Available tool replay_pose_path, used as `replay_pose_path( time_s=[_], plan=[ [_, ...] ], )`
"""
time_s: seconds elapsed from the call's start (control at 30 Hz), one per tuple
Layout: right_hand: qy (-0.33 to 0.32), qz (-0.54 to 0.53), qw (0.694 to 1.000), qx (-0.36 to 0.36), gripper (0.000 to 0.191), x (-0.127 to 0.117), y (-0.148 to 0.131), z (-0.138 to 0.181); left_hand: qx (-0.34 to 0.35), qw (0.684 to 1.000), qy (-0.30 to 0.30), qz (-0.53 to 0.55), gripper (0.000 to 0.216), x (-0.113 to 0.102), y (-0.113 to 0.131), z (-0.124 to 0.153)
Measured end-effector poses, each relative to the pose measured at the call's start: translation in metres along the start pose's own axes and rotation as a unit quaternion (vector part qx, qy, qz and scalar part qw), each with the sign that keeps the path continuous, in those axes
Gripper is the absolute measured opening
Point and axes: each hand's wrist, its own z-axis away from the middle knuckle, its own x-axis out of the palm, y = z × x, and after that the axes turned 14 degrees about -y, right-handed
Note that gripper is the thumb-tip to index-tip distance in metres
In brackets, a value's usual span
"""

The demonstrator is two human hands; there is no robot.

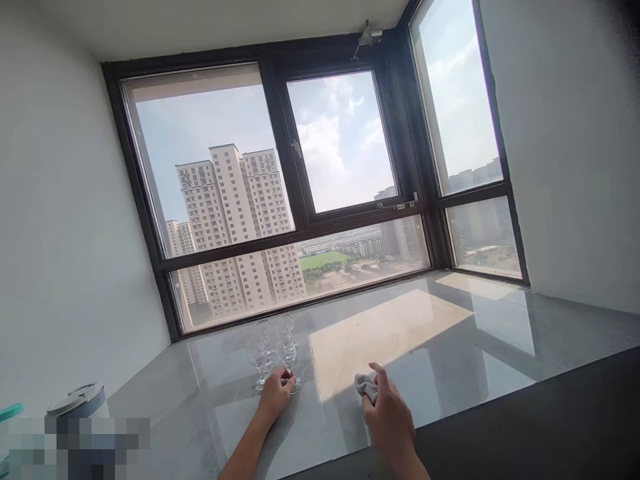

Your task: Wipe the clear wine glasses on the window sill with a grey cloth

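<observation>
My left hand (276, 395) is closed at the low stem of a clear stemmed glass (287, 352), whose foot stands on the tiled sill. A small dark red patch shows at the fingertips; I cannot make out what it is. Several similar glasses stand close together, among them a front-left stemmed glass (256, 357) just beyond the hand. A crumpled grey cloth (365, 387) is gripped in my right hand (390, 413), its index finger stretched forward. That hand is over the sill, to the right of the glasses.
The glossy grey sill (210, 413) runs below a dark-framed corner window (295, 230), with sunlight across it. Its front edge slants along the lower right. At the lower left stands a lidded container (75, 400), partly blurred out, beside a teal rim (11, 411).
</observation>
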Motion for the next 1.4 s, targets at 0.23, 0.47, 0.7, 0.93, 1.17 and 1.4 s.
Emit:
replay_pose_path(
  time_s=[0.23, 0.47, 0.7, 0.93, 1.17, 1.4],
  plan=[
    [-0.005, 0.023, 1.0, 0.0, 0.043, -0.004, -0.005, 0.002, 0.014, 0.999, 0.005, -0.05, 0.021, 0.003, -0.008, -0.005],
    [-0.012, 0.018, 1.0, -0.004, 0.045, -0.005, -0.005, 0.004, 0.02, 0.997, 0.003, -0.071, 0.017, 0.005, -0.014, -0.008],
    [-0.008, 0.03, 0.999, -0.007, 0.045, -0.01, -0.007, 0.006, 0.021, 0.997, 0.041, -0.062, 0.024, 0.002, -0.012, -0.007],
    [-0.016, 0.024, 1.0, 0.003, 0.045, -0.008, -0.006, 0.004, 0.024, 0.997, 0.03, -0.071, 0.027, 0.003, -0.014, -0.008],
    [-0.011, 0.037, 0.999, 0.001, 0.047, -0.008, -0.006, 0.002, 0.012, 0.997, 0.011, -0.076, 0.021, 0.004, -0.015, -0.009],
    [-0.013, 0.033, 0.999, 0.003, 0.047, -0.009, -0.008, 0.002, 0.018, 0.996, 0.034, -0.083, 0.03, 0.003, -0.015, -0.01]
  ],
)
